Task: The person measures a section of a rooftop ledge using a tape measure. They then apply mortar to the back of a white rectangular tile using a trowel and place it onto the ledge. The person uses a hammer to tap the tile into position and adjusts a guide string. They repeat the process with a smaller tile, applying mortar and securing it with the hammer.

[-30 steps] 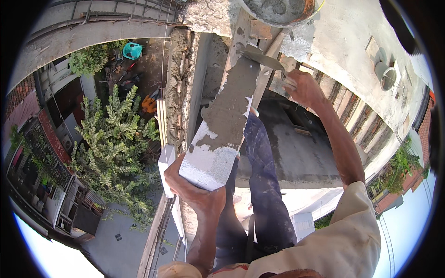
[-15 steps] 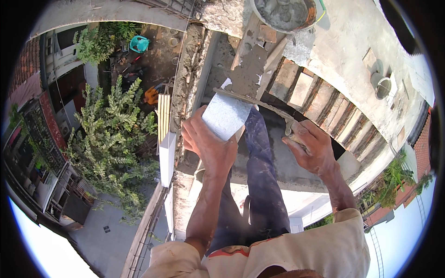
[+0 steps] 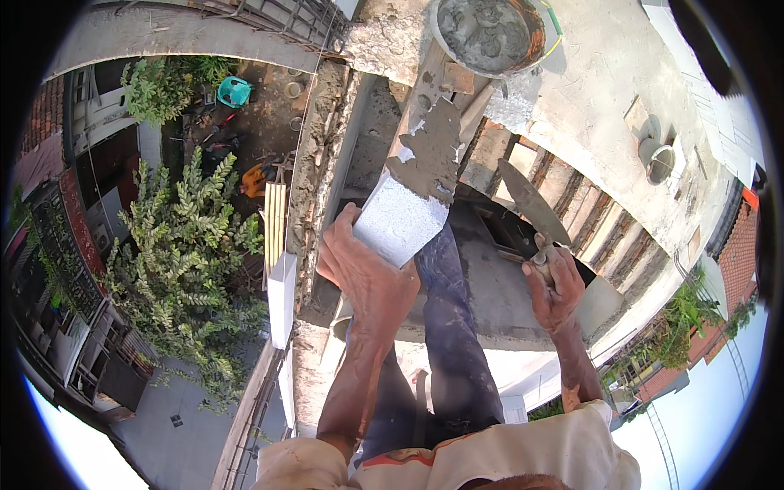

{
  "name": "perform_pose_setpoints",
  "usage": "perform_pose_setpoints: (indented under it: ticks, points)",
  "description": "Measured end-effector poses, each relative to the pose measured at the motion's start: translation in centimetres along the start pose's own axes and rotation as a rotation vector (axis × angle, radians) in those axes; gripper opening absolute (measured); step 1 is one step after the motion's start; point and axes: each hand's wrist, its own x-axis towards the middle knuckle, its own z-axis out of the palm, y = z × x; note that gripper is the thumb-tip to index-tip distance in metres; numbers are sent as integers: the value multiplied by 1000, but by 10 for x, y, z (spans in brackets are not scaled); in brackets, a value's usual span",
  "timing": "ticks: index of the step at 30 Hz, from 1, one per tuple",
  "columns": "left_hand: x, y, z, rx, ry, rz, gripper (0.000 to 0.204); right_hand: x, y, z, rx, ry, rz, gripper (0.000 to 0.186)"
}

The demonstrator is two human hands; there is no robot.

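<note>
My left hand [image 3: 369,265] is closed around the near end of a pale grey lightweight block [image 3: 400,219], its fingers along the left side. A layer of wet grey mortar [image 3: 429,155] covers the block's far part, with ragged edges and a few bare white patches. In my right hand [image 3: 557,282] is the handle of a trowel [image 3: 531,196], gripped in curled fingers. Its pointed blade is held up to the right of the block, apart from it, angled toward the far left. The block's underside is hidden.
A bucket of wet mortar [image 3: 535,51] stands beyond the block on the concrete ledge. A row of bricks [image 3: 563,184] runs along an opening at right. On the left, a mortar-topped wall edge [image 3: 322,135] borders a drop to a yard with a leafy tree [image 3: 192,269].
The trowel has come off the mortar at the block and swung to the right, its blade now turned into view. The left hand keeps hold of the block.
</note>
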Motion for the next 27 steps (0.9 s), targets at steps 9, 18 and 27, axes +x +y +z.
perform_pose_setpoints:
  ticks: [9,18,27]
  points:
    - [8,-3,-28,158,-216,59,111,293,122,54,-685,-238,126,38]
    - [-19,-43,4,-284,-45,144,112,400,135,120,-1161,-468,-109,26]
    - [-19,-41,7,-82,33,177,108,420,169,67,-827,-604,-96,37]
